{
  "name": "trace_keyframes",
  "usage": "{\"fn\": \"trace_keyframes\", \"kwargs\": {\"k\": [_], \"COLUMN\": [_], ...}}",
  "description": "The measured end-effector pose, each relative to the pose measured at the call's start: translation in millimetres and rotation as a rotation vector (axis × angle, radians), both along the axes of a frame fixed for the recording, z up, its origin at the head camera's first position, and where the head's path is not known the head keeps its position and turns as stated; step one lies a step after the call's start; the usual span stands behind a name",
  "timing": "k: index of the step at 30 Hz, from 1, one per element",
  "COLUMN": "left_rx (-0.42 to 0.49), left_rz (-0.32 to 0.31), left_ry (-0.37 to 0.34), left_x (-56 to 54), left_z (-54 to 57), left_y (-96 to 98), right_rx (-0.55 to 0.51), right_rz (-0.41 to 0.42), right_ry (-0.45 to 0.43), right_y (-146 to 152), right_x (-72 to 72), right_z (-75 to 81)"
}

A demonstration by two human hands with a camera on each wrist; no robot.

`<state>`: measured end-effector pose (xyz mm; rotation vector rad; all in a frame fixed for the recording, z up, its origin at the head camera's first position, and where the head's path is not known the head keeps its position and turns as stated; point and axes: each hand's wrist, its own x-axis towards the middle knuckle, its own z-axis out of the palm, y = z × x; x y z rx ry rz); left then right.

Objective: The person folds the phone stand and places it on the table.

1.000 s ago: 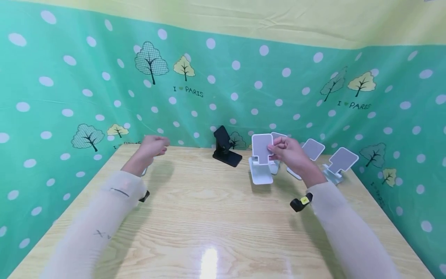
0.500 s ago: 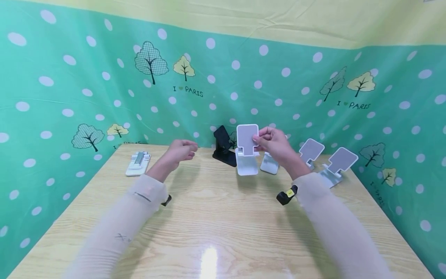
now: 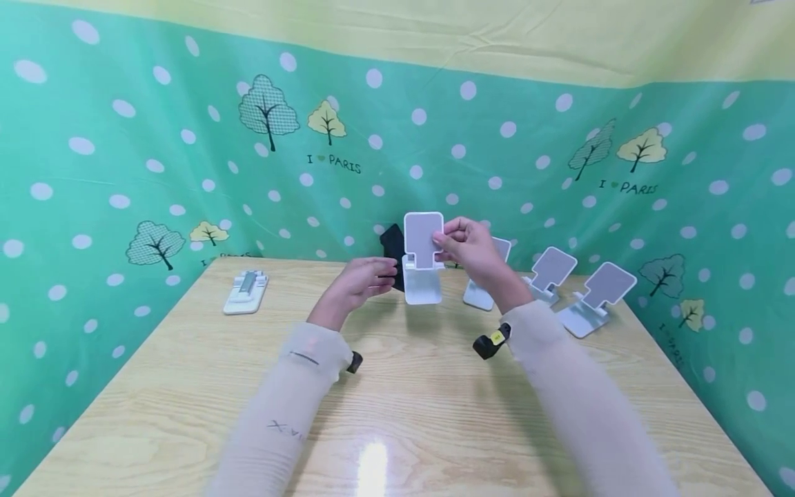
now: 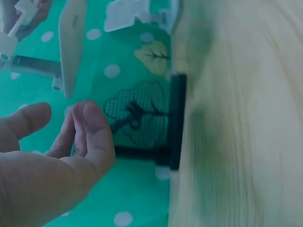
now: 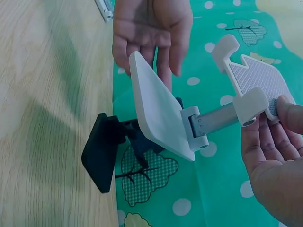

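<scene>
My right hand pinches the grey-padded back plate of a white phone stand, held up off the table. In the right wrist view the stand's white base hangs on a grey metal arm, unfolded. My left hand has come up to the left of the stand, fingers and thumb apart, holding nothing. The left wrist view shows its fingertips just short of the base's edge. Behind the raised stand, a black phone stand on the table is partly covered by it and by the left hand.
At the table's back left lies a folded white phone stand. Three unfolded white stands sit on the right: one behind the right hand, another beside it, the last near the right edge. A green dotted curtain borders the wooden table.
The right hand has carried the white stand leftward and slightly up, in front of the black one. The left hand has moved right from the table's left side toward it, uncovering the folded stand.
</scene>
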<state>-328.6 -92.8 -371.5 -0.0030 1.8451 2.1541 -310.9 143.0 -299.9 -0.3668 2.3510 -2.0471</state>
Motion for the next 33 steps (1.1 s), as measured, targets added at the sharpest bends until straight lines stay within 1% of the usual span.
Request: {"fn": "trace_keyframes", "kwargs": {"k": [2,4,8,12,16,22,28,33], "left_rx": [0.052,0.084,0.113,0.129,0.089,-0.033,-0.068,-0.068], "left_rz": [0.001,0.003,0.010,0.017,-0.006,-0.068,-0.053,-0.050], "left_ry": [-0.013,-0.024,-0.053,-0.088,-0.086,-0.025,0.002,0.012], "left_x": [-1.8,-3.4,-4.2,-1.7,1.1,4.1,4.7,4.3], "left_z": [0.8,1.1,1.9,0.9,-1.6,0.1,0.7,0.9], "left_y": [6.0,10.5,16.7,20.2,21.6,22.6,22.1,20.8], "right_rx": [-0.010,-0.020,-0.040,-0.067,-0.075,-0.092,-0.081,-0.064], "right_rz": [-0.005,-0.007,-0.021,-0.032,-0.037,-0.041,-0.032,-0.025], "right_ry": [0.002,-0.001,-0.014,-0.017,-0.016,-0.016,-0.011,-0.010], "right_y": [-1.6,-2.9,-3.9,-4.3,-5.4,-8.0,-9.2,-9.7], "right_x": [-0.2,-0.4,-0.9,-2.0,-3.8,-5.7,-5.9,-3.7], "right_z": [0.2,0.4,0.3,0.5,0.3,1.4,2.1,4.0]}}
